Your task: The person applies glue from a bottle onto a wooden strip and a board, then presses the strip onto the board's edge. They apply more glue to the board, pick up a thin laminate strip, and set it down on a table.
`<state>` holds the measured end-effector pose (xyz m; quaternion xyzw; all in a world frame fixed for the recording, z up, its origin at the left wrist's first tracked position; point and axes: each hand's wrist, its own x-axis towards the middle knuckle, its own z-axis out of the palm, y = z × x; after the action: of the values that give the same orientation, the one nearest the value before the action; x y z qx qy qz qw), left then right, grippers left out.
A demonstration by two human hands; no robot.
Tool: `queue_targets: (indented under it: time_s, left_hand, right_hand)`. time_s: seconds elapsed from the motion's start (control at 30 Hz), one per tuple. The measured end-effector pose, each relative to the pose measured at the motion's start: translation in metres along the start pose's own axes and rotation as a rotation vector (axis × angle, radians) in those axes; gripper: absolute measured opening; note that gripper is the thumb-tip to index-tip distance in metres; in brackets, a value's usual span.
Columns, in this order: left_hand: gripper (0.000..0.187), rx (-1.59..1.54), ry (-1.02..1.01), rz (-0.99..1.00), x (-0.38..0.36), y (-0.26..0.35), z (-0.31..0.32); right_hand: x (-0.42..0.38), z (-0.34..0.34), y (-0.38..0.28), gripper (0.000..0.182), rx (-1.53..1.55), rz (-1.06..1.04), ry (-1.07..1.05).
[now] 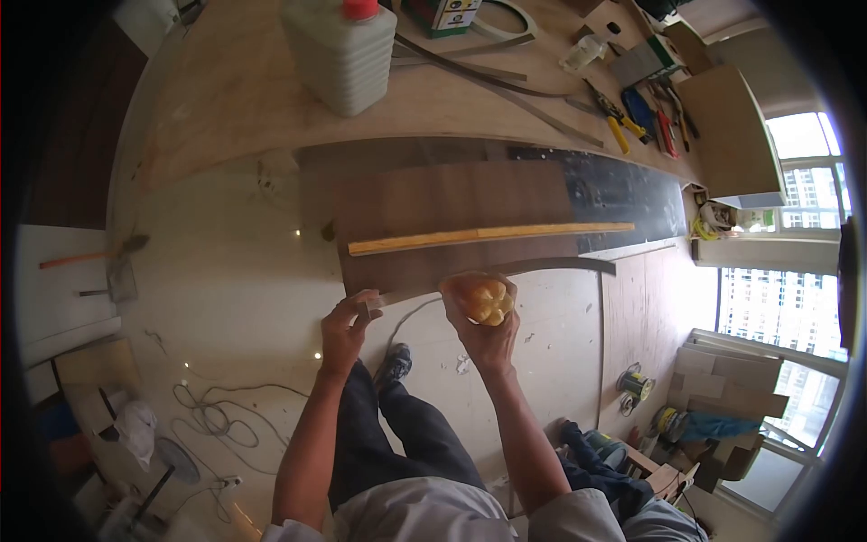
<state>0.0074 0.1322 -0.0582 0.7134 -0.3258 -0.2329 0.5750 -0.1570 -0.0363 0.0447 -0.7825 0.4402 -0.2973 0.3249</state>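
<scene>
left hand (347, 331): fingers pinching one end of grey strip (571, 263) | right hand (488, 341): fingers wrapped round amber bottle (490, 302) | strip runs past bottle, by brown board's (452, 194) near edge | wooden batten (492, 234) lies across board

Gleaming like smooth, translucent plastic on the lobed amber bottle (490, 302). Looking thin, smooth and matt along the grey strip (564, 263). Showing yellowish wood grain on the long batten (533, 232), and a flat, matt brown finish on the board (452, 190). Reflecting dull light from the black panel (628, 194), speckled with pale marks. Appearing as pale, smooth wood across the workbench (208, 108), as cloudy, ribbed plastic on the jug (339, 59), and as red plastic on its cap (361, 8). Shining glossily on the floor (244, 271). Creasing as matt cloth in the dark trousers (432, 438).
</scene>
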Motion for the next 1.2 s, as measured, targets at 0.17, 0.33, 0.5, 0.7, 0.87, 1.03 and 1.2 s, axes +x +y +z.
queue_targets:
  time_s: [0.17,0.33,0.5,0.7,0.87,1.03,1.2]
  left_hand:
    - [0.028,-0.063,-0.008,-0.107,-0.003,-0.010,-0.001]
    - [0.029,-0.058,0.004,-0.154,-0.002,-0.001,-0.001]
    - [0.027,-0.066,0.028,-0.135,-0.002,-0.003,0.001]
    - [0.024,0.025,0.013,-0.047,0.001,-0.006,-0.003]
    - [0.026,-0.043,-0.033,-0.136,0.002,-0.003,-0.006]
    - [0.029,-0.023,-0.063,-0.100,0.002,-0.006,-0.007]
    - [0.030,-0.023,-0.074,-0.143,0.002,-0.002,-0.009]
  right_hand:
    - [0.023,-0.031,0.055,0.048,-0.035,0.101,0.144]
    - [0.017,-0.021,0.040,0.045,0.080,0.136,0.070]
    - [0.004,-0.012,0.010,0.042,0.016,0.087,0.025]
    - [0.025,-0.033,0.037,0.040,0.032,0.269,0.109]
    - [0.030,-0.022,0.045,0.040,-0.155,0.026,0.272]
    - [0.023,-0.017,0.033,0.046,-0.041,0.188,0.209]
    - [0.008,0.003,-0.003,0.051,-0.077,0.053,0.039]
